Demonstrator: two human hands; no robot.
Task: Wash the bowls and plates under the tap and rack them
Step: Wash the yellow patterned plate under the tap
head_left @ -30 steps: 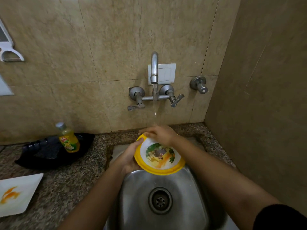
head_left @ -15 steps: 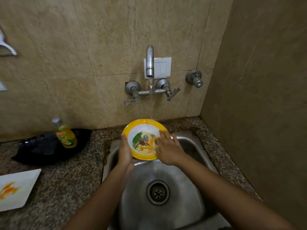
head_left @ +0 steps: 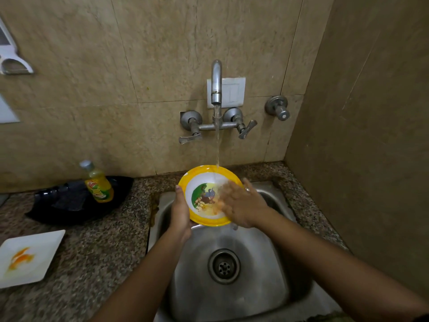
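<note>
Bowl (head_left: 206,201) over sink (head_left: 232,296) — under tap (head_left: 216,87) — bottle (head_left: 98,182) left.

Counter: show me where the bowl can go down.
Bare granite lies between the plate and the sink, in front of the tray. The sink floor around the drain is bare too. Back left is crowded: tray and bottle.

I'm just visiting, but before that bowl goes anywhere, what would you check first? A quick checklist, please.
1. Water from the tap lands in the yellow bowl: ok.
2. Left hand grips the bowl's rim: ok.
3. Right hand lies flat inside the bowl: ok.
4. Bowl rinsed clean: cannot tell, since the blurred hand covers part of it.
5. Rack ready: cannot tell, none in view.
6. White plate washed: not ok, it has an orange smear.
</note>
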